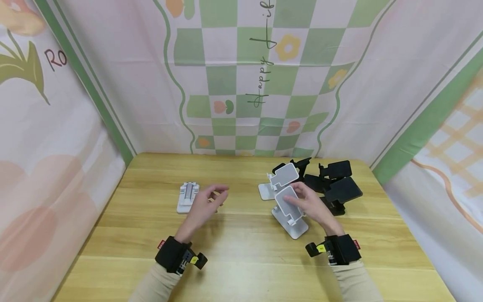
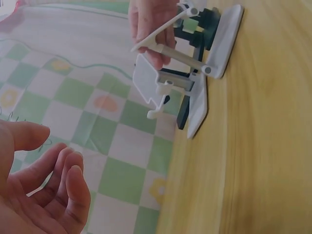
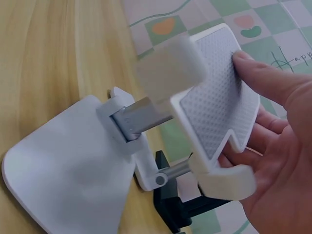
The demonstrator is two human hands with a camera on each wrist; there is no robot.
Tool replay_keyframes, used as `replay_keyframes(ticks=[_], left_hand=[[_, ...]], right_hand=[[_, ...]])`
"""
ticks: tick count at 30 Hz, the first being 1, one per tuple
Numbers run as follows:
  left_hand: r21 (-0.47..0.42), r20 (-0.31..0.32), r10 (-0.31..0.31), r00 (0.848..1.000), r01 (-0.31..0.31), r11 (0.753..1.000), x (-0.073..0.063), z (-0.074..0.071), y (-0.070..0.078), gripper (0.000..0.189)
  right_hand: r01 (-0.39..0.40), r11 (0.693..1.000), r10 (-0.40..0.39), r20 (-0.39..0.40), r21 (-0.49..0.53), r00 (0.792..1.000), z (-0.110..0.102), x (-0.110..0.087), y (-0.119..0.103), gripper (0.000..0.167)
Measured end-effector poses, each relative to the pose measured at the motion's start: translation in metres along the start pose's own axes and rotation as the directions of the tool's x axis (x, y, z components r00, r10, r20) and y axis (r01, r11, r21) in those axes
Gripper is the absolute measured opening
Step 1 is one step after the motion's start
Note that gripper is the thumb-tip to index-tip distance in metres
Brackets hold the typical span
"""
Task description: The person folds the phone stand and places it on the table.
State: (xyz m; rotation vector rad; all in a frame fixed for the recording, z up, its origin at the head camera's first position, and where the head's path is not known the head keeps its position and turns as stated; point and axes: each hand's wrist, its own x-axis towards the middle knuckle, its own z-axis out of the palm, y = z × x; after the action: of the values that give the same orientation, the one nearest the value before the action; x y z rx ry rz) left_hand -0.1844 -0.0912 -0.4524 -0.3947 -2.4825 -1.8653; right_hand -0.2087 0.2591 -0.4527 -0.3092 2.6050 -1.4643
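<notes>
My right hand (image 1: 314, 207) pinches the grey-padded upper plate of an unfolded white phone stand (image 1: 288, 211). In the right wrist view, the thumb lies on the padded face and the other fingers (image 3: 265, 129) are behind the plate. The stand's flat base (image 3: 73, 161) is down at the wood, its arm raised. Just behind stands a second unfolded white phone stand (image 1: 284, 174). My left hand (image 1: 203, 205) hovers with loosely bent fingers and nothing in them, next to a folded white phone stand (image 1: 185, 204) lying on the left.
Several black phone stands (image 1: 344, 191) crowd together at the back right, close behind and beside the white ones. The wooden table (image 1: 234, 260) ends at a patterned cloth (image 1: 220, 84) at the back, with cloth on both sides too.
</notes>
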Motion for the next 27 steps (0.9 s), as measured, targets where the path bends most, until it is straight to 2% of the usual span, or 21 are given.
replay_keyframes(ticks=[7, 15, 21, 27], left_hand=[[-0.026, 0.028, -0.016, 0.999, 0.017, 1.000, -0.001, 0.007, -0.004, 0.029], [-0.032, 0.035, -0.025, 0.999, 0.026, 0.999, -0.003, 0.010, -0.002, 0.031], [-0.041, 0.039, -0.063, 0.997, 0.065, 0.997, -0.004, 0.011, -0.005, 0.030], [-0.071, 0.021, -0.110, 0.994, 0.111, 0.991, -0.005, 0.013, -0.005, 0.030]], right_hand=[[-0.006, 0.999, 0.006, 0.002, 0.052, 1.000, 0.005, -0.001, -0.002, 0.040], [0.016, 0.996, -0.012, -0.041, 0.086, 0.999, 0.011, 0.002, 0.000, 0.034], [-0.014, 0.992, 0.027, -0.096, 0.125, 0.995, 0.019, 0.003, -0.001, 0.032], [-0.059, 0.987, 0.085, -0.167, 0.152, 0.982, 0.021, 0.004, -0.012, 0.038]])
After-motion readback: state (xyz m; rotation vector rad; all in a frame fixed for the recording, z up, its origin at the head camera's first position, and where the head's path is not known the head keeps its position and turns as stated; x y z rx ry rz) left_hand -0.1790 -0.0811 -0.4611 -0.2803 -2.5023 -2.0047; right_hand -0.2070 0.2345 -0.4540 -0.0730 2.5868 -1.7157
